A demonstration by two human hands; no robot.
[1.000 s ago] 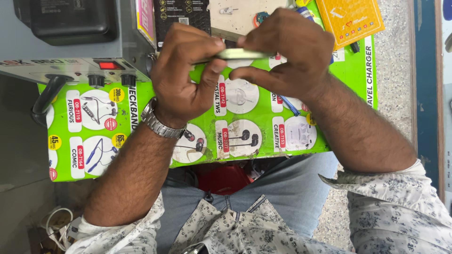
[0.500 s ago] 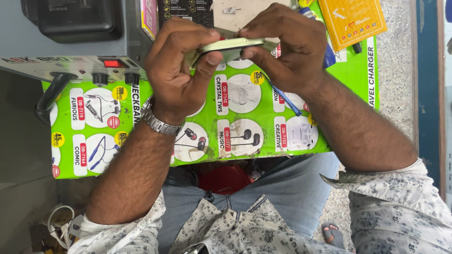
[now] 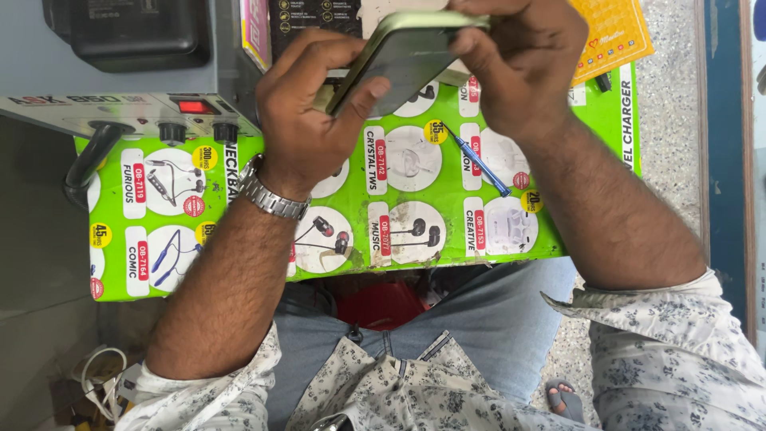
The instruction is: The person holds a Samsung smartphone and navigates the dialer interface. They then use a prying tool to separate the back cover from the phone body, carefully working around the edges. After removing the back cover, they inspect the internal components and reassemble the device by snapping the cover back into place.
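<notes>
Both hands grasp a phone (image 3: pixel 399 56) above the green mat (image 3: pixel 239 263): left hand (image 3: pixel 307 132) grips its lower end, right hand (image 3: pixel 523 64) pinches its upper edge. A screwdriver (image 3: pixel 477 166) lies on the mat, under the right wrist.

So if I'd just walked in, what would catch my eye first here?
Probably the two hands at top centre: the left hand and the right hand grip a slim green-edged phone between them, tilted on its edge. Under them lies a bright green poster mat printed with earphone pictures, and a small blue screwdriver rests on it. A silver wristwatch glints on the left wrist.
</notes>
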